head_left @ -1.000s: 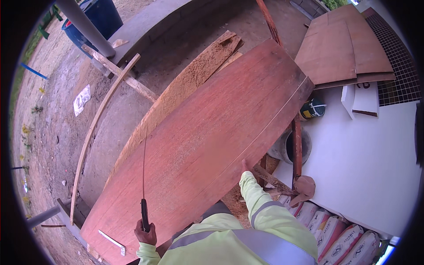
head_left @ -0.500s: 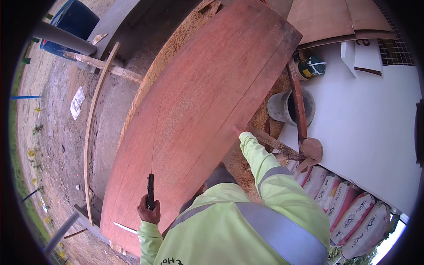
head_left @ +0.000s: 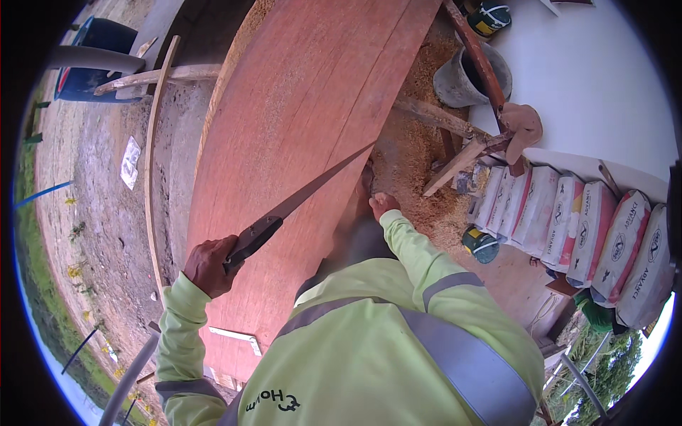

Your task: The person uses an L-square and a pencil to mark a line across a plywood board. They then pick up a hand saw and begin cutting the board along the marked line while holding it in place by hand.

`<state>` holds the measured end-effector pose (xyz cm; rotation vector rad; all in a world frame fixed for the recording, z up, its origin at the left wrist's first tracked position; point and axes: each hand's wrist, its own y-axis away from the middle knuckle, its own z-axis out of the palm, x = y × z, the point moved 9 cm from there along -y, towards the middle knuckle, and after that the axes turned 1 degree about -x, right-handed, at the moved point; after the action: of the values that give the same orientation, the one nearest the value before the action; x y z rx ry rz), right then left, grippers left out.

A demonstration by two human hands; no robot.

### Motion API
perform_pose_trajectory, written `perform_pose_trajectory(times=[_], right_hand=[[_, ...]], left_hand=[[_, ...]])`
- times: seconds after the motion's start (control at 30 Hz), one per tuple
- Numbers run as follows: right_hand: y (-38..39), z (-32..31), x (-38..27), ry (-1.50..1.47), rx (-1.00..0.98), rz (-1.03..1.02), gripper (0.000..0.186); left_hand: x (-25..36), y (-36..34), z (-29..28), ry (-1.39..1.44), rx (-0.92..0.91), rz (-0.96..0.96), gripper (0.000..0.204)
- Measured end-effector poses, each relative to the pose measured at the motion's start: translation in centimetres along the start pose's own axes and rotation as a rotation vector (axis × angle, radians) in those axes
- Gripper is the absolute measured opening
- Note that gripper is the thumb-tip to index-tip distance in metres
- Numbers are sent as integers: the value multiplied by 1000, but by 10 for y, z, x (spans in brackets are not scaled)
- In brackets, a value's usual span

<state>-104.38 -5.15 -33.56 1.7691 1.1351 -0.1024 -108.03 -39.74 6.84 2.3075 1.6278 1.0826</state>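
My left hand (head_left: 212,268) is wrapped round the black handle of a handsaw (head_left: 302,197). Its long dark blade slants up to the right over a reddish plywood sheet (head_left: 284,92), the tip close to the sheet's right edge. Whether the teeth touch the wood I cannot tell. Off that right edge, beside my dark-clothed leg, my right hand (head_left: 384,204) is closed; what it holds, if anything, is hidden. A white L-shaped strip (head_left: 234,336), perhaps a square, lies on the near end of the plywood.
A wooden trestle (head_left: 444,117) stands right of the plywood above scattered sawdust. Beyond it are a grey bucket (head_left: 472,74), a green paint can (head_left: 489,18) and stacked bags (head_left: 561,213). Another green can (head_left: 481,244) stands nearer me. On the left runs a long timber strip (head_left: 151,170).
The saw has swung from upright to a slant across the plywood as my left hand rose. My right hand has left the sheet's edge and closed beside my leg. The view has shifted.
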Motion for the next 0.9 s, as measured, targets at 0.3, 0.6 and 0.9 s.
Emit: perform_pose_trajectory(times=[0.3, 0.6, 0.9], right_hand=[[113, 77, 3, 37, -425, -59, 53], [158, -47, 280, -149, 351, 329, 39], [354, -1, 378, -506, 686, 638, 35]], left_hand=[[41, -38, 60, -127, -319, 103, 25], [49, -115, 135, -270, -365, 141, 41], [57, -151, 183, -239, -578, 193, 58]])
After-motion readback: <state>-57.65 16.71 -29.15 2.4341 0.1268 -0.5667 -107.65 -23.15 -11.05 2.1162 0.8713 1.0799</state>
